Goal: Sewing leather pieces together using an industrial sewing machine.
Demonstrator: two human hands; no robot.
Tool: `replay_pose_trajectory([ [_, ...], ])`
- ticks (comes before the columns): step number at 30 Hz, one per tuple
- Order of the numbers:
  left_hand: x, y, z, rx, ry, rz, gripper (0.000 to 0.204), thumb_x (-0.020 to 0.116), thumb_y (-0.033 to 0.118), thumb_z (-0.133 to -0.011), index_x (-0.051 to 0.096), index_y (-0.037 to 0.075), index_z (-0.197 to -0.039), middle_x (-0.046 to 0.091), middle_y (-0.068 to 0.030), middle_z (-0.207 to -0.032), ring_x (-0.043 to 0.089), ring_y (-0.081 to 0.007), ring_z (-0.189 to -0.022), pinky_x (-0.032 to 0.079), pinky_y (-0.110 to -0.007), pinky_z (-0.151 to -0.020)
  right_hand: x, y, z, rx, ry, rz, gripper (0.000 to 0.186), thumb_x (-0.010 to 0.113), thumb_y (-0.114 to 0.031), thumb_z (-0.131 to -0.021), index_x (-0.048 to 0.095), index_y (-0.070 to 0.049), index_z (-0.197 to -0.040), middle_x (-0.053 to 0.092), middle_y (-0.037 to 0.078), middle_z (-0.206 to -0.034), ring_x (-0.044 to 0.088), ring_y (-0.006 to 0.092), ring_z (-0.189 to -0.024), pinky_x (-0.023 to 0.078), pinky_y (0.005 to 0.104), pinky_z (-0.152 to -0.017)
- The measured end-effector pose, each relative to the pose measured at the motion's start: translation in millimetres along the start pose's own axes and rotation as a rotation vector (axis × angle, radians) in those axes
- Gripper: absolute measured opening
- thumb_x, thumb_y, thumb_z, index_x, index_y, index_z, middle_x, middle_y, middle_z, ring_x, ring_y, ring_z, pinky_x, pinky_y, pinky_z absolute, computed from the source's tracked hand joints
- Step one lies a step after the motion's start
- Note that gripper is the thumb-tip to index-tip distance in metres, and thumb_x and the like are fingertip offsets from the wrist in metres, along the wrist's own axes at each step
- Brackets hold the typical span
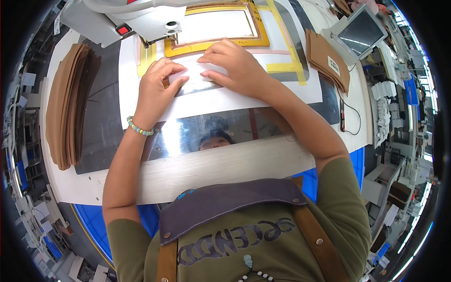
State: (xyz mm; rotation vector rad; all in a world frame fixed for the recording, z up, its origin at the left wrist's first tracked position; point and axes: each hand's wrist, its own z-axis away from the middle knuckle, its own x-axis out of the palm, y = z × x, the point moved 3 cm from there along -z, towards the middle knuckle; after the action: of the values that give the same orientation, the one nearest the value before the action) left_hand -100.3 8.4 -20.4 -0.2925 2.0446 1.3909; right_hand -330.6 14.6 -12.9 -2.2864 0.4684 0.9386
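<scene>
My left hand rests at a white sheet, fingers bent and thumb a little apart from the index finger, beside a small brown piece partly hidden under it. My right hand touches the same sheet's middle, fingers curved and apart from the thumb. Just beyond my fingertips lies a yellow frame with a white center, among yellow tape strips. Above them hangs the white head of a sewing machine. A shiny metal plate shows below the sheet, with a reflection in it.
A stack of brown pieces lies at the left of the worktable. More brown pieces are at the right, near a tilted screen and a black cable. Blue surfaces show below the table's front edge.
</scene>
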Motion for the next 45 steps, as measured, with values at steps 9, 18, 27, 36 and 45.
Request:
replay_pose_trajectory([
  [9,0.3,-2.5,-1.1,0.082,0.056,0.032,0.015,0.075,0.013,-0.097,0.079,0.000,-0.103,0.071,-0.0085,-0.094,0.066,-0.0220,-0.089,0.053,-0.034,-0.080,13.5,6.5,-15.1,0.033,-0.069,0.022,0.020,0.078,-0.020,-0.093,0.078,-0.002,-0.102,0.072,0.011,-0.096,0.067,0.0300,-0.100,0.054,0.0408,-0.090],
  [18,-34.3,-17.4,-10.2,0.245,0.172,-0.406,0.020,0.068,0.012,-0.102,0.079,0.000,-0.114,0.077,-0.0124,-0.117,0.070,-0.0268,-0.110,0.055,-0.037,-0.098,-59.6,56.2,-41.5,0.471,-0.027,-0.163,0.025,0.068,-0.023,-0.101,0.079,-0.002,-0.106,0.076,0.010,-0.092,0.071,0.0256,-0.087,0.055,0.0392,-0.080],
  [27,-19.3,-28.6,-8.5,0.187,-0.165,-0.689,0.066,0.059,0.045,-0.105,0.055,0.001,-0.153,0.039,-0.0193,-0.171,0.029,-0.0400,-0.160,0.022,-0.055,-0.129,-31.0,100.8,-69.8,0.483,-0.457,-0.101,0.018,0.066,-0.017,-0.101,0.075,-0.005,-0.111,0.067,0.002,-0.081,0.058,0.0139,-0.075,0.047,0.0326,-0.072],
  [36,-17.1,-23.3,-18.2,0.250,-0.217,-0.743,0.075,0.052,0.055,-0.106,0.050,-0.003,-0.155,0.038,-0.0262,-0.168,0.026,-0.0429,-0.160,0.016,-0.058,-0.131,-7.9,91.5,-86.1,0.530,-0.546,-0.208,0.024,0.076,-0.020,-0.096,0.072,-0.008,-0.116,0.065,0.001,-0.079,0.059,0.0128,-0.072,0.047,0.0322,-0.068],
  [45,-17.4,-23.9,-19.7,0.226,-0.207,-0.696,0.073,0.053,0.053,-0.107,0.052,-0.001,-0.155,0.039,-0.0267,-0.167,0.029,-0.0426,-0.159,0.018,-0.056,-0.131,-9.9,96.6,-86.6,0.498,-0.525,-0.204,0.026,0.080,-0.023,-0.091,0.075,-0.010,-0.112,0.066,0.000,-0.080,0.062,0.0111,-0.077,0.048,0.0293,-0.070],
])
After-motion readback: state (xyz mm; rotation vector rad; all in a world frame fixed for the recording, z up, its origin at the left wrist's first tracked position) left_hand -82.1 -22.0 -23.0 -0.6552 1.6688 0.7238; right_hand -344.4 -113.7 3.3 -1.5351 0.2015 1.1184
